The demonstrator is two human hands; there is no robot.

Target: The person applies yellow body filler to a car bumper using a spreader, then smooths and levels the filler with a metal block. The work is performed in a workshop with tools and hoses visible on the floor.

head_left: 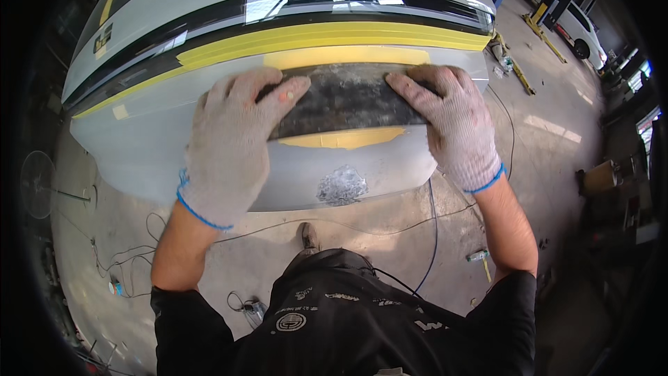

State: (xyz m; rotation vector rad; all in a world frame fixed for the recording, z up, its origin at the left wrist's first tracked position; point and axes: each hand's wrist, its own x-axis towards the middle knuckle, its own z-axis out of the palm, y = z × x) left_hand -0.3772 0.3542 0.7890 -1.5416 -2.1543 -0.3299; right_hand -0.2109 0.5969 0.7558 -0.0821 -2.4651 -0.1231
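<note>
Both hands wear off-white knit gloves with blue cuffs. Between them lies a wide, dark, smudged flat plate [348,97], pressed against the light grey body panel [149,146] of a car. My left hand [233,136] is closed on its left end, thumb on the near face, and my right hand [463,122] grips the right end likewise. Yellow filler [348,138] shows above and below the plate; its lower edge is ragged. What lies behind the plate is hidden. Beneath the filler is a scuffed, silvery patch [342,185].
Yellow masking tape [334,36] runs along the panel's top, below a glossy dark strip. Cables and a blue hose [435,237] trail over the concrete floor. A green-and-white tool [479,255] lies at right; a round stand fan [38,175] is at left. Lift posts and white cars stand farther back.
</note>
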